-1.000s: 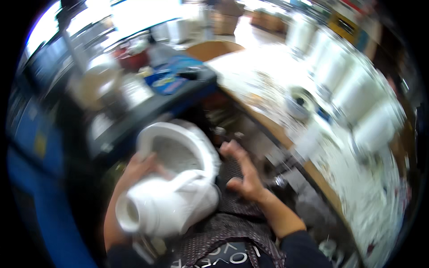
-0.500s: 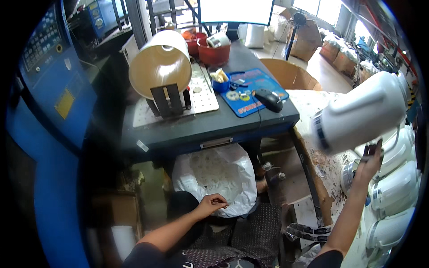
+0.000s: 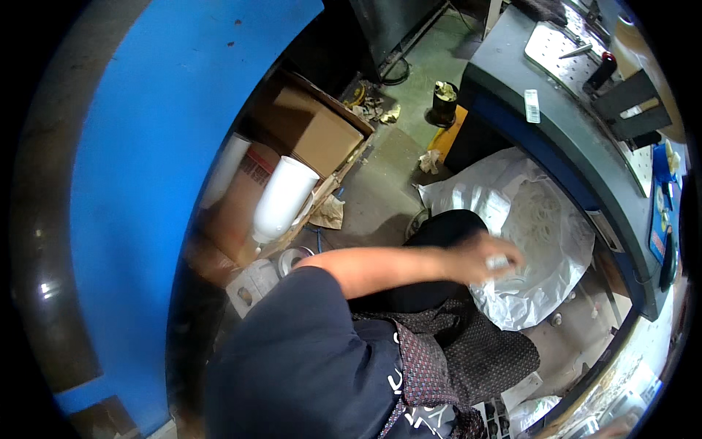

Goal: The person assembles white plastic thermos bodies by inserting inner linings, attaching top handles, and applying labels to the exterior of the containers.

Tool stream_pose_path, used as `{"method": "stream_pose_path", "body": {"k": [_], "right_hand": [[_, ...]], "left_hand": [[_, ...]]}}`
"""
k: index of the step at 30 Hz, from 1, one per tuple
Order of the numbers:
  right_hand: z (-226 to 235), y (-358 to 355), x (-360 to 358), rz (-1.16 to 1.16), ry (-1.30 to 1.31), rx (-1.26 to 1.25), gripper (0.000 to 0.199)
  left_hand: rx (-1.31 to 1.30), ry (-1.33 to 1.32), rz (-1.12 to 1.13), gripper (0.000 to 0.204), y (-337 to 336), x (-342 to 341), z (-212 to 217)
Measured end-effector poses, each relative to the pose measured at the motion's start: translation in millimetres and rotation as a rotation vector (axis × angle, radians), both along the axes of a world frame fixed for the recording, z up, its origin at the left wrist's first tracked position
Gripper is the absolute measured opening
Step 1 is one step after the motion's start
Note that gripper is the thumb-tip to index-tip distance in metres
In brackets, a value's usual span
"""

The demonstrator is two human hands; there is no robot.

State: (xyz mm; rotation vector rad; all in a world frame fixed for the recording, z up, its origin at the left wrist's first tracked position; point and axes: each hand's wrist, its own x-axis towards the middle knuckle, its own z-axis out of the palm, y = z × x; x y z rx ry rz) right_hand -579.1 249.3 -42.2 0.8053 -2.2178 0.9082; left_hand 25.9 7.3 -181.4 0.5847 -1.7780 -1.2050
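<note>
Left hand [image 3: 488, 257]: reaches across the body toward the right centre of the frame, into the mouth of the plastic bag [image 3: 556, 219]. It is motion-blurred; a small pale piece seems to sit at the fingers, but whether the hand is gripping it or loose I cannot tell.
Right hand: out of frame, nothing can be said of it.
Plastic bag: a large, crumpled, whitish sack standing on the floor [image 3: 384, 157] under the edge of the tabletop [image 3: 563, 128], right of centre. Its mouth is open toward the person.
Small white rings [image 3: 540, 212]: a heap of them lies inside the bag, just above and right of the hand; they look like thin pale loops, too small to tell further.
Stage, as a judgement: the hand is at the picking point, in or at the heap. A ring may be in the fingers already; lifting it out is not yet done.
White cylinder [image 3: 283, 197]: a tall white tube-like part, tilted, leaning at a cardboard box [image 3: 318, 128] in the upper left centre, well apart from the hand.
Tabletop: dark grey, upper right, carrying a perforated metal plate [image 3: 563, 47] and black fixtures.
</note>
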Motion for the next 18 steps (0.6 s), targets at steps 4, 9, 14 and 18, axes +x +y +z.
{"method": "stream_pose_path", "body": {"k": [4, 9, 14, 18], "right_hand": [[-46.1, 34.0, 162.1, 0.281, -0.362, 0.166, 0.049], [-94.8, 49.7, 314.4, 0.615, -0.047, 0.434, 0.042], [-71.6, 37.7, 377.8, 0.419, -0.656, 0.129, 0.029], [-45.9, -15.5, 449.1, 0.446, -0.810, 0.429, 0.024]], "left_hand": [[-0.280, -0.523, 0.700, 0.028, -75.2, 171.9, -50.0], [0.024, -1.982, 0.416, 0.061, -20.5, 444.2, -145.8], [0.153, -1.771, 0.179, 0.035, 89.9, 497.7, -174.0], [0.111, -1.738, 0.265, 0.054, 33.3, 380.6, -73.6]]}}
